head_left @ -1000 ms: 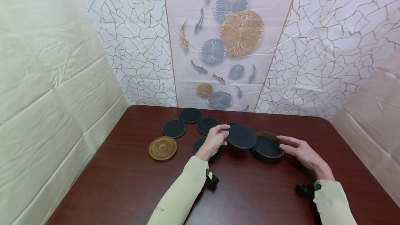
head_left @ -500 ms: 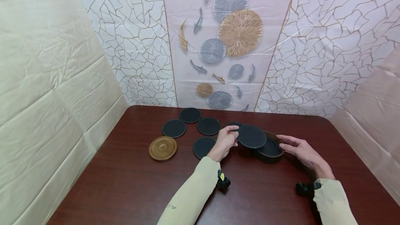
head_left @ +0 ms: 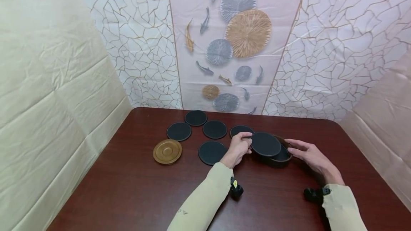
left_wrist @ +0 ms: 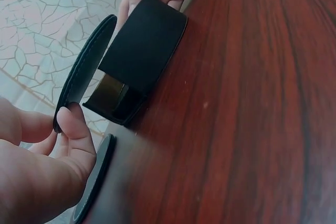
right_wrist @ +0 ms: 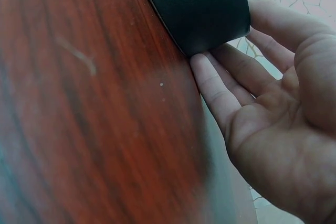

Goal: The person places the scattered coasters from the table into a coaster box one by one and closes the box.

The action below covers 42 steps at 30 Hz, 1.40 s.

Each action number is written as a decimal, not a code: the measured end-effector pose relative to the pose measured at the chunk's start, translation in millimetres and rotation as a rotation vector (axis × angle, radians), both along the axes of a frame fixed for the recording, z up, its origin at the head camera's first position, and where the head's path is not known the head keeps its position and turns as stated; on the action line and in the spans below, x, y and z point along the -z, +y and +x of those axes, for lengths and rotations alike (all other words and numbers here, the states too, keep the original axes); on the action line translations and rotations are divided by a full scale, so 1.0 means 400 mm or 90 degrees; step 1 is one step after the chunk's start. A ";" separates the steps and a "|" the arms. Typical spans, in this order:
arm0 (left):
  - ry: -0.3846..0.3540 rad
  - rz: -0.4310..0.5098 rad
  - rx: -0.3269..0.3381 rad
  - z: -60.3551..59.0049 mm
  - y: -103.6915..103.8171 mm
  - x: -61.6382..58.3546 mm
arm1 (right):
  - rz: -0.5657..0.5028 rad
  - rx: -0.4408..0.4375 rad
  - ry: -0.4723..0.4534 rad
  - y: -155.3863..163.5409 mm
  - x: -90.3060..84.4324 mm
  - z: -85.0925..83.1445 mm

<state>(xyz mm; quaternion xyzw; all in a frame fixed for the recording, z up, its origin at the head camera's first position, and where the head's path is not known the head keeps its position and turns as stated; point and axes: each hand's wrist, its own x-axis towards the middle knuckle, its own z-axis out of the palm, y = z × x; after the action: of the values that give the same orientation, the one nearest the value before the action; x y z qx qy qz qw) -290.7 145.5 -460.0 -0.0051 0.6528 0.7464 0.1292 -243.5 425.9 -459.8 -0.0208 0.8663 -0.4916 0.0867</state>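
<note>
Surface: dark red wooden table (head_left: 135,188), filling the lower frame.
Room: crackle-pattern wall covering (head_left: 321,45) above, fish-and-disc panel at top centre.
Left hand (head_left: 240,146): thumb and fingers pinching the near-left edge of a black round coaster (head_left: 265,144), held flat over the dark round holder (head_left: 282,159), centre frame.
Right hand (head_left: 309,156): fingers straight, tips touching the holder's right wall.
Arms: both forearms in beige sleeves, rising from the bottom edge.
Elsewhere: five black coasters (head_left: 179,131) left of centre; wooden lid (head_left: 167,151) far left.

A flat round black leather-look coaster (head_left: 265,144) hovers level just above the open mouth of a round dark brown holder (head_left: 282,159), pinched at its left edge. The low-walled holder stands upright on the dark red wooden worktop (head_left: 144,188), steadied from its right side.
</note>
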 end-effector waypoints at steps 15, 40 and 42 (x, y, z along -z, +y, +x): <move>-0.006 0.037 -0.011 0.021 0.052 -0.006 | -0.046 -0.005 0.009 -0.001 0.001 0.010; 0.056 -0.157 0.067 0.053 0.053 -0.009 | -0.010 0.000 0.002 -0.012 0.005 -0.001; 0.065 -0.167 0.082 0.056 0.044 -0.014 | -0.009 0.001 0.004 -0.011 0.005 -0.002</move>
<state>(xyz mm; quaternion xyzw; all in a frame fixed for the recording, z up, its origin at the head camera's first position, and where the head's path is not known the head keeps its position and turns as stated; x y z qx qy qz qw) -268.4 163.1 -454.4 0.0578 0.7495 0.6441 0.1415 -244.4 421.5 -461.9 -0.0227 0.8632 -0.4974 0.0833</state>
